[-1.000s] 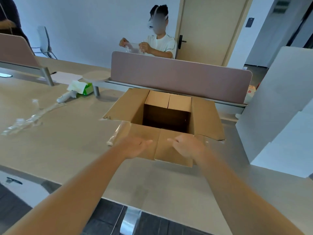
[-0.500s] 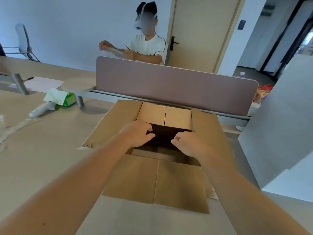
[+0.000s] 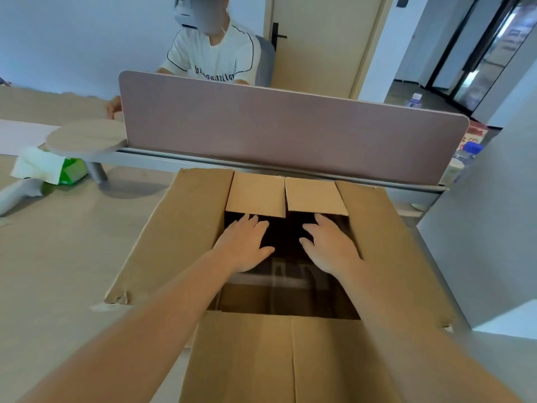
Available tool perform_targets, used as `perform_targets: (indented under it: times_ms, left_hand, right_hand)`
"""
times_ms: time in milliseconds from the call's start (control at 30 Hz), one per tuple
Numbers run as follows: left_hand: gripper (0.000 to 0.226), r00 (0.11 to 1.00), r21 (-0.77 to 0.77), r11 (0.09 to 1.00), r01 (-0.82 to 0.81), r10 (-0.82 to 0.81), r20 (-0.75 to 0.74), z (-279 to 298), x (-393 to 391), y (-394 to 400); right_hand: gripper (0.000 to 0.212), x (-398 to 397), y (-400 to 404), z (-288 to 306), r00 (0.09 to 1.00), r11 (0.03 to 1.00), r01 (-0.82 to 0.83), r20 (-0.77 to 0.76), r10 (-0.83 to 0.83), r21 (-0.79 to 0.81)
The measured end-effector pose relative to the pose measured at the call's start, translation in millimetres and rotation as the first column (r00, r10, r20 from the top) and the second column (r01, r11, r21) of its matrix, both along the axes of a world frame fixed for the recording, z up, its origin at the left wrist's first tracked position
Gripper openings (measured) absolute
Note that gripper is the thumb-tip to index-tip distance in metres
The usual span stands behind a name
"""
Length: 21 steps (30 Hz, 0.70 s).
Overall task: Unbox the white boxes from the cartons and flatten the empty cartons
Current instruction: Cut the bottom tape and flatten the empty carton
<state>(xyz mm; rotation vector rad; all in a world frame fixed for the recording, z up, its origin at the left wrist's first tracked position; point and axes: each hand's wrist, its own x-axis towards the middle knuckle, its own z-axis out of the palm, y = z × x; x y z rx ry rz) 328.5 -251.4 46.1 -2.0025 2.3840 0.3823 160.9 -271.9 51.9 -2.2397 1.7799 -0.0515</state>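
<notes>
A brown cardboard carton (image 3: 180, 228) stands on the desk right in front of me with all its top flaps spread outward. Its inside is dark; a faint pale shape (image 3: 279, 279) shows low in the opening, too blurred to identify. My left hand (image 3: 244, 245) and my right hand (image 3: 328, 248) are both stretched over the open mouth, palms down, fingers straight and slightly spread, holding nothing. Large white boxes (image 3: 494, 228) stand stacked on the desk just right of the carton.
A mauve desk divider (image 3: 290, 126) runs across behind the carton; a person in a white T-shirt (image 3: 215, 59) sits beyond it. A green tissue pack (image 3: 69, 170) and a round raised shelf (image 3: 87, 138) lie at the left. Bottles (image 3: 465, 158) stand at the right.
My head has come forward over the carton, which now fills the view. Both hands moved from the near flaps out over the opening, and their curled fingers have straightened.
</notes>
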Motion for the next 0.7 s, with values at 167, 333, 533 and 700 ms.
perform_targets:
  times_ms: [167, 333, 533, 700]
  left_hand:
    - [0.068, 0.995, -0.227, 0.973, -0.041, 0.061, 0.08, 3, 2, -5]
    - [0.072, 0.987, -0.311, 0.944, -0.114, 0.143, 0.074, 18, 12, -41]
    - [0.077, 0.969, -0.279, 0.947, -0.158, 0.202, 0.139, 13, 28, -92]
    - [0.084, 0.948, -0.203, 0.955, -0.218, 0.257, 0.186, -2, 36, -122]
  right_hand:
    - [0.056, -2, -8, 21, 1.0, 0.978, 0.002, -0.026, -0.008, -0.208]
    - [0.065, -9, -41, 33, 0.999, 0.974, 0.034, -0.018, -0.04, -0.225]
    - [0.072, -18, -94, 19, 0.994, 0.984, 0.1, -0.015, -0.104, -0.147]
    - [0.076, -20, -124, 1, 0.988, 0.986, 0.146, -0.031, -0.149, -0.081]
